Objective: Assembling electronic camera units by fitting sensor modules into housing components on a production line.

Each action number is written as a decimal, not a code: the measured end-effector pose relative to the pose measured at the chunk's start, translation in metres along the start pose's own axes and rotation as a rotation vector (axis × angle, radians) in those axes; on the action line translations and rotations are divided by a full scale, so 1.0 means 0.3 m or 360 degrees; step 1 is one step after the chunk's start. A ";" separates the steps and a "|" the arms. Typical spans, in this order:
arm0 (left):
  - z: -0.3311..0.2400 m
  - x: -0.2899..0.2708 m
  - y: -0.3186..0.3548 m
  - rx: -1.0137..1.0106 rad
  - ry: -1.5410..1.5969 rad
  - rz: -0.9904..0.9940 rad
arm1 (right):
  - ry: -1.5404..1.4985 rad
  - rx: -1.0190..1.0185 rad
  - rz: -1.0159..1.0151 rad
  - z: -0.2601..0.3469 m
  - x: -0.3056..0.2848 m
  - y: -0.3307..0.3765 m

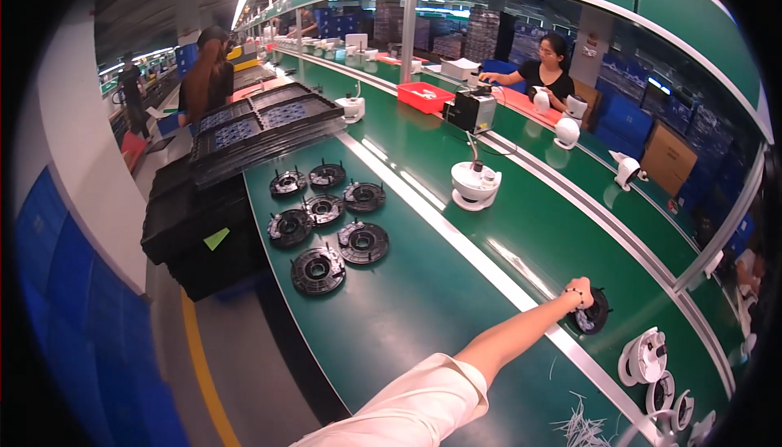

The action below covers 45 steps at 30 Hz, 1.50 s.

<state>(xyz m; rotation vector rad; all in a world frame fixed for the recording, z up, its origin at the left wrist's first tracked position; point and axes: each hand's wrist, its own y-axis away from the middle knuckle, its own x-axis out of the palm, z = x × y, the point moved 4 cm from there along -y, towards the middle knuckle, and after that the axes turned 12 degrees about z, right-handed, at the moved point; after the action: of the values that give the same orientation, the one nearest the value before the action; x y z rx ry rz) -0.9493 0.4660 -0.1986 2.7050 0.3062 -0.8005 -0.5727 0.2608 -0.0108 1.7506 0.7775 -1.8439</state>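
My left arm, in a short white sleeve, reaches across to the right over the green conveyor belt. My left hand [580,291], with a dark bracelet at the wrist, is closed on a black round plastic base [596,313] at the belt; the fingers partly hide it. My right hand is not in view. Several similar black round bases [318,271] with upright pegs lie on the green worktable [407,317] to the left. Nearest along the belt to my left hand is a white device housing [643,357], standing to its right.
Stacked black trays [277,113] stand at the far left. A white unit with a cable [476,184] sits on the belt. White ties [582,427] lie near the front edge. Across the line, a co-worker [547,72] works near a red bin [423,97].
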 end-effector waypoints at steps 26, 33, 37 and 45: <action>0.138 0.060 0.555 0.0961 0.1466 -0.0149 | -0.0647 -0.0920 0.0530 0.671 0.302 -0.116; 0.199 -0.021 0.583 0.0615 0.1319 0.0105 | -0.0687 -0.0371 0.1031 0.639 0.354 -0.119; 0.214 0.012 0.566 0.0609 0.1833 0.0218 | -0.0593 -0.0464 0.0710 0.613 0.429 -0.129; 0.129 0.149 0.765 0.0680 0.1757 0.0625 | -0.2928 0.0153 -0.0676 0.345 0.462 -0.152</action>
<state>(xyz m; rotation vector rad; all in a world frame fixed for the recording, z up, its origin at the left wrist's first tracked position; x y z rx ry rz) -0.8663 0.2442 -0.2025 3.1536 -0.2110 0.8786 -0.6885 0.2285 -0.1433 -0.5511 0.1840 -2.6449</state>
